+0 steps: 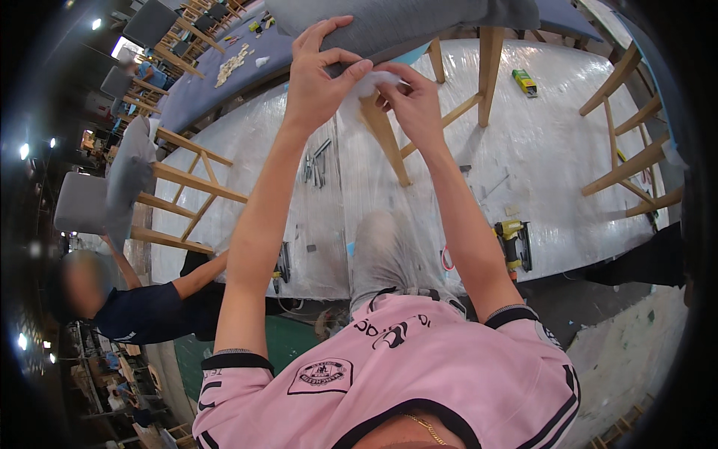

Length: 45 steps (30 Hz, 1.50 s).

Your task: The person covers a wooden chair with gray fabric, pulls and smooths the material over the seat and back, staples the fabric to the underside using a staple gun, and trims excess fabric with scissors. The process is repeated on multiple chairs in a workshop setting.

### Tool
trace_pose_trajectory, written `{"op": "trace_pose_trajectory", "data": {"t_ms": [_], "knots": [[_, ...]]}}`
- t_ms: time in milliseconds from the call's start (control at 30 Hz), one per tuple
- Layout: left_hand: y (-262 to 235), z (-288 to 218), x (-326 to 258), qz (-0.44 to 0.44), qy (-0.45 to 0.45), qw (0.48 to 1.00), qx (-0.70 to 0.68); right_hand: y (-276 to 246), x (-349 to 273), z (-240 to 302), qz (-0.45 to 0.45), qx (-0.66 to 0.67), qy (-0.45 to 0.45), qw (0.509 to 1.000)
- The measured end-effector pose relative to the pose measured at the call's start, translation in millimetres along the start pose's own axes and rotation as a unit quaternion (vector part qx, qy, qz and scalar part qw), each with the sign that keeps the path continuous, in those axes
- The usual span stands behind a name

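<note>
Hands together at the chair leg (383,135): my left hand (318,78) grips the grey seat (404,26), my right hand (415,105) pinches white wrapping (372,81); wrapping looks barely begun.

A: How is the light?
B: Bright and even over the glossy clear plastic sheet covering the worktable (553,157), which throws back a soft white glare. Small ceiling lamps (25,151) flare at the left.
A: And sharpness?
B: Crisp centrally; the rim darkens to black, straight wooden chair legs (632,166) bow, and the far left blurs.
</note>
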<state>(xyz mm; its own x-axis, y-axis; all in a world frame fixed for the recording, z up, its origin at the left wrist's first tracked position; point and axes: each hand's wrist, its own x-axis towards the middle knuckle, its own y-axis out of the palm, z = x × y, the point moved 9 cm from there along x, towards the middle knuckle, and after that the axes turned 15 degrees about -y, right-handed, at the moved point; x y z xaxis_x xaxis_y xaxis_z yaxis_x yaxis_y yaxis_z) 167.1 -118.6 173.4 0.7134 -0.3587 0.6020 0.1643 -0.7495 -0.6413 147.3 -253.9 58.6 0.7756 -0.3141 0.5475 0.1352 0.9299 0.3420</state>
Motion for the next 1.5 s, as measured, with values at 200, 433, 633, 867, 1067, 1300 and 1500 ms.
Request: {"op": "trace_pose_trajectory", "data": {"t_ms": [200,433,633,867,1067,1300,1500], "knots": [[0.6,-0.6,7.6,0.015,0.011,1.0,0.006,1.7,5.6,-19.5,-0.058,0.037,0.052,0.996],[13.7,-34.2,-5.8,0.008,0.165,0.97,0.178,-31.3,-7.4,-64.7,-0.083,-0.105,0.07,0.989],[15.1,-35.7,-10.1,-0.006,0.134,0.968,0.214,-182.7,-195.3,-184.0,-0.056,-0.241,0.308,0.919],[17.2,-43.0,-7.9,0.001,0.114,0.963,0.245,-390.8,-369.9,-202.1,0.015,-0.598,0.413,0.686],[15.0,-30.6,9.1,0.05,0.132,0.969,0.202,-379.1,-396.9,-217.7,0.13,-0.696,0.292,0.643],[11.8,-26.0,14.8,0.07,0.071,0.989,0.11,-377.2,-398.3,-235.0,0.17,-0.631,0.301,0.695],[6.3,-8.4,9.3,0.07,0.046,0.996,0.02,-253.4,-257.2,-148.7,-0.038,-0.261,0.143,0.954]]}}
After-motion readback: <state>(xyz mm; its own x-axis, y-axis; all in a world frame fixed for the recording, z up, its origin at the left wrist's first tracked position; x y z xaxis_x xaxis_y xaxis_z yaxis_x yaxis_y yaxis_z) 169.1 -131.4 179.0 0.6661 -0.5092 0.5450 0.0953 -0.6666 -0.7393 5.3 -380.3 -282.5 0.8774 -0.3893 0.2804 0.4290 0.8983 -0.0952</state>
